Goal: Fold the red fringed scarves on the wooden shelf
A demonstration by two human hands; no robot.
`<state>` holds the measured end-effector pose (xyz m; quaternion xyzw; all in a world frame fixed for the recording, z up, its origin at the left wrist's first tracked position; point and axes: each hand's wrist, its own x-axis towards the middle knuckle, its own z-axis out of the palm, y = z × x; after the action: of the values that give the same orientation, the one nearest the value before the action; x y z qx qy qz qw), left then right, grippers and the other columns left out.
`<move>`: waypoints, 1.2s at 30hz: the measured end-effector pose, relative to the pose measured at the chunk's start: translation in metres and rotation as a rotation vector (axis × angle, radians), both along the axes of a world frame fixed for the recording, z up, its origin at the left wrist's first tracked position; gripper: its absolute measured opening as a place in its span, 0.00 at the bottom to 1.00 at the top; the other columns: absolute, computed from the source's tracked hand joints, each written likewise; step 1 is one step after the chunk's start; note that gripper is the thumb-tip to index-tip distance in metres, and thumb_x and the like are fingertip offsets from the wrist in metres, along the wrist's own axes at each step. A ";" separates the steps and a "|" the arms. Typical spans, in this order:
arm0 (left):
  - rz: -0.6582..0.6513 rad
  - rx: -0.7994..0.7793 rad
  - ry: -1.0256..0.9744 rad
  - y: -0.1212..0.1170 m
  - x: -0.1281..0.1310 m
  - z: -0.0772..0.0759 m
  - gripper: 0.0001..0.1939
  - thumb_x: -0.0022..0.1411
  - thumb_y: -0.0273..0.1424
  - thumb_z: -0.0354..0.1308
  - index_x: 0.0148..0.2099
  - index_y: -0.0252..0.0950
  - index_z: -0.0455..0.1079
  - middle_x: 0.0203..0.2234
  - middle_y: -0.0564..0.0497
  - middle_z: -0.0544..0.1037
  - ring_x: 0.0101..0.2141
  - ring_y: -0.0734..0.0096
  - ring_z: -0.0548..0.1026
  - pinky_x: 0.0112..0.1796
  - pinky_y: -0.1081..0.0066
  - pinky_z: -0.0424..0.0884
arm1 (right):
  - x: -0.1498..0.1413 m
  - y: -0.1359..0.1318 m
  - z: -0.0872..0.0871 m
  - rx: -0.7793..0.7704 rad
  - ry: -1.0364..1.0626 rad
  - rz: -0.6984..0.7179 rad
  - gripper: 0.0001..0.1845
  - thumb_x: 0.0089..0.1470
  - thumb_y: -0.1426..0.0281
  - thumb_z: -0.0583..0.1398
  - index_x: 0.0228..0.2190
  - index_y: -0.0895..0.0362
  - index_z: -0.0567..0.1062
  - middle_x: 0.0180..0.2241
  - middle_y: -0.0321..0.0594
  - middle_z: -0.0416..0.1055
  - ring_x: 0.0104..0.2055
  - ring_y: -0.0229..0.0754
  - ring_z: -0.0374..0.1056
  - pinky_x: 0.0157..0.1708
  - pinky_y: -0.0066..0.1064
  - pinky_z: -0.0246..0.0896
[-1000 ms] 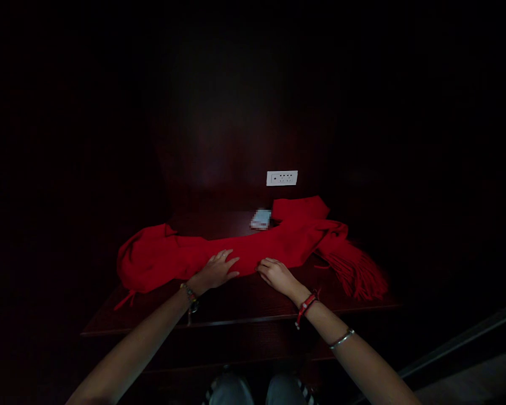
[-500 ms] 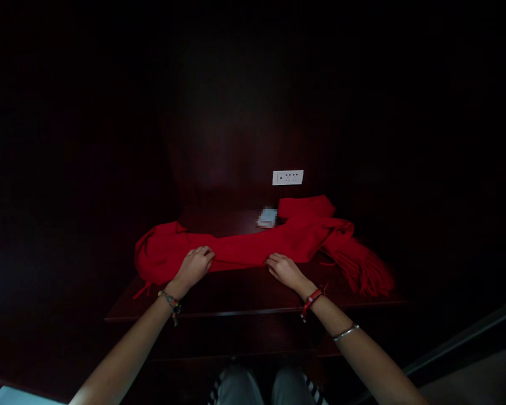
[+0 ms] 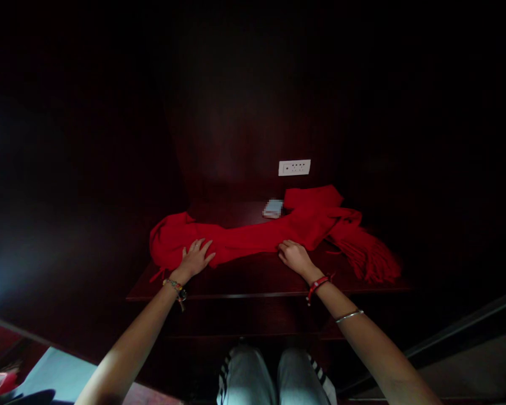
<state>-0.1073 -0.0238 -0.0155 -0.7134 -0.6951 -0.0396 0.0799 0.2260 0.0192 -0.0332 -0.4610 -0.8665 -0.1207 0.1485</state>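
Observation:
A red fringed scarf [image 3: 253, 237] lies stretched across a dark wooden shelf [image 3: 244, 278], its left end bunched and its tassels fanned out at the right. My left hand [image 3: 196, 257] rests on the scarf's left part with the fingers spread. At the scarf's near edge, right of the middle, my right hand [image 3: 295, 256] has its fingers curled and closed on the cloth; the fingertips are partly hidden.
Behind the scarf lies a small pale blurred item [image 3: 273, 208]. A white socket plate [image 3: 294, 167] is on the back wall. Dark side walls enclose the shelf. My knees [image 3: 251, 374] are below its front edge, and a light blue surface [image 3: 53, 374] shows at lower left.
My left hand has loosened its closed grip and spread its fingers on the scarf. My right hand stays closed at the near edge. The whole view has shifted slightly.

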 end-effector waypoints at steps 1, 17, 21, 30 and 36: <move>0.030 -0.007 0.000 -0.001 -0.006 -0.001 0.24 0.62 0.42 0.39 0.59 0.43 0.50 0.57 0.44 0.53 0.55 0.53 0.51 0.48 0.47 0.53 | 0.000 -0.001 0.000 0.003 0.001 -0.017 0.08 0.52 0.72 0.52 0.32 0.59 0.71 0.33 0.43 0.69 0.37 0.42 0.63 0.37 0.29 0.55; -0.139 0.435 -0.207 0.002 -0.059 0.054 0.11 0.61 0.28 0.45 0.40 0.31 0.68 0.35 0.47 0.70 0.37 0.69 0.67 0.43 0.69 0.62 | 0.000 -0.001 -0.003 0.019 0.029 -0.098 0.07 0.52 0.72 0.52 0.32 0.59 0.70 0.32 0.44 0.70 0.35 0.41 0.64 0.35 0.28 0.54; -0.186 0.358 -0.168 -0.011 -0.026 0.049 0.14 0.62 0.32 0.44 0.42 0.32 0.67 0.35 0.46 0.70 0.37 0.68 0.67 0.42 0.68 0.63 | 0.003 0.001 -0.005 0.022 0.061 -0.081 0.08 0.52 0.74 0.52 0.33 0.59 0.70 0.32 0.44 0.70 0.35 0.42 0.64 0.36 0.30 0.55; -0.239 0.106 0.017 -0.038 0.030 0.009 0.32 0.55 0.43 0.52 0.59 0.37 0.50 0.44 0.42 0.68 0.42 0.59 0.68 0.39 0.66 0.64 | -0.014 0.004 -0.006 -0.004 0.126 0.243 0.14 0.52 0.75 0.52 0.42 0.57 0.69 0.37 0.42 0.69 0.41 0.42 0.62 0.42 0.32 0.55; -0.376 0.060 0.046 -0.024 0.004 0.035 0.09 0.60 0.32 0.49 0.34 0.34 0.68 0.27 0.48 0.72 0.33 0.66 0.70 0.36 0.69 0.63 | -0.012 0.012 -0.012 -0.020 0.237 0.220 0.10 0.55 0.75 0.51 0.33 0.58 0.72 0.31 0.41 0.69 0.36 0.38 0.64 0.38 0.28 0.57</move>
<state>-0.1038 -0.0481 0.0197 -0.8287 -0.5460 -0.0580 0.1081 0.2139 0.0310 -0.0448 -0.3758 -0.8894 -0.0398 0.2572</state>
